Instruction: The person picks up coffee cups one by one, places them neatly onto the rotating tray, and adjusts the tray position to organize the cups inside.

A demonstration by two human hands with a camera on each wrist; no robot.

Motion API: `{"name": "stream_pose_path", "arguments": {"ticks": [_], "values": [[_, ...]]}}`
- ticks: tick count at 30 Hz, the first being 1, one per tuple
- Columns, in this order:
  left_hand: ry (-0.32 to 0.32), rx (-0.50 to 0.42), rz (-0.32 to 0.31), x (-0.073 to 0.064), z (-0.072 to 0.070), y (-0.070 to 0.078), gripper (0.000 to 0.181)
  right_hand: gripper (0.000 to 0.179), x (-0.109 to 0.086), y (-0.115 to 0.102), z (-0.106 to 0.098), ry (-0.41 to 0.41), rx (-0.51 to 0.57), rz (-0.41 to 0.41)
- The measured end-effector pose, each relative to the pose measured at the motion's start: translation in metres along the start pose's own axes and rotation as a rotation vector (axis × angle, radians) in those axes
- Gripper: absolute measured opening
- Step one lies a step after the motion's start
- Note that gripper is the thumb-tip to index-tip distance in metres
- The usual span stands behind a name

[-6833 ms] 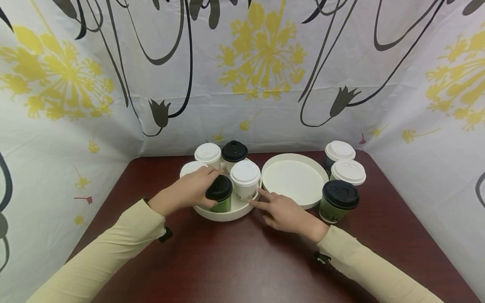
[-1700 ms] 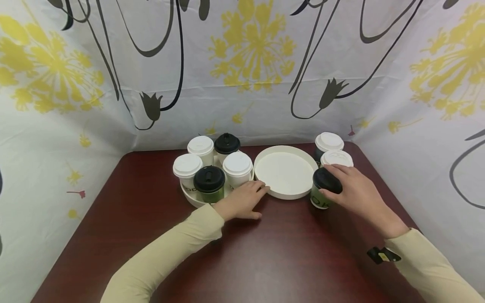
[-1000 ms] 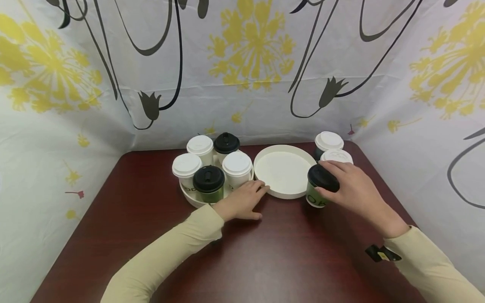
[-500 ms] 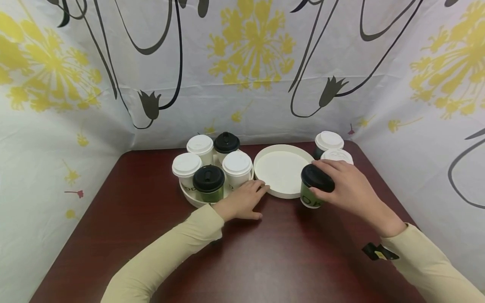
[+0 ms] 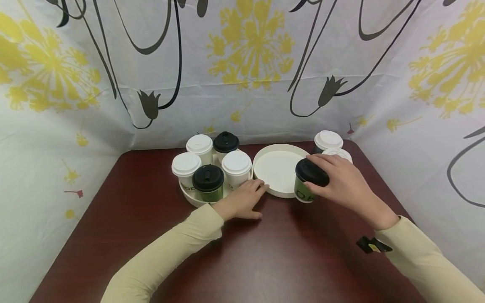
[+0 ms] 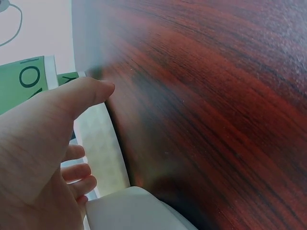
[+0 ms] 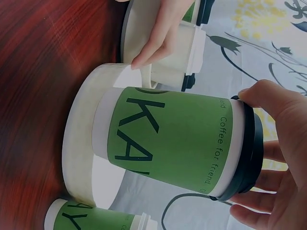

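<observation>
At the near right rim of the right tray point(image 5: 275, 174), it's the green cup point(image 5: 303, 190), and the right hand point(image 5: 342, 181) has it firmly! Thumb and fingers grip the black lid point(image 5: 311, 171) from opposite sides; the head view hides most of that, but the right wrist view shows it beautifully. That close view also gives us the big letters "KA" on the sleeve and small print reading "Coffee for friend". Whether the base touches the tray, I cannot tell.

Over to the left hand point(image 5: 244, 198): fingers loose and slightly spread, tips where the two trays meet. From the left wrist, the thumb stretches out straight, the other fingers bending gently below it.

Only the head view takes in the whole left tray point(image 5: 190, 199), carrying three white-lidded cups point(image 5: 236, 164) and two black-lidded cups point(image 5: 208, 181). And look beyond the right hand! Two more white lids point(image 5: 328, 141) peek out up there, while low in the right wrist view a second green sleeve point(image 7: 91, 219) shows itself on the dark red table point(image 5: 242, 261).
</observation>
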State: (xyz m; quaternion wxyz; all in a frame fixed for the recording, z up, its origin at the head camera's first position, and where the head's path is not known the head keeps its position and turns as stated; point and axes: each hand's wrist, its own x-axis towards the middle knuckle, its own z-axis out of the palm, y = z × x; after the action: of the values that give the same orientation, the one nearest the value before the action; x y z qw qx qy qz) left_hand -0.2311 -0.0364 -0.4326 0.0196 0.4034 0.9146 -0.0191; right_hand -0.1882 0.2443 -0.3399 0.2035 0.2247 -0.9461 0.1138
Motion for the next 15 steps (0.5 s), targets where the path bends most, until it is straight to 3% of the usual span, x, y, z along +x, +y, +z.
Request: {"name": "stream_pose_path", "arguments": {"ticks": [15], "values": [[0.01,0.0,0.006,-0.001,-0.001,0.001,0.092,0.068,0.023,0.001,0.011,0.045,0.032,-0.052]]}}
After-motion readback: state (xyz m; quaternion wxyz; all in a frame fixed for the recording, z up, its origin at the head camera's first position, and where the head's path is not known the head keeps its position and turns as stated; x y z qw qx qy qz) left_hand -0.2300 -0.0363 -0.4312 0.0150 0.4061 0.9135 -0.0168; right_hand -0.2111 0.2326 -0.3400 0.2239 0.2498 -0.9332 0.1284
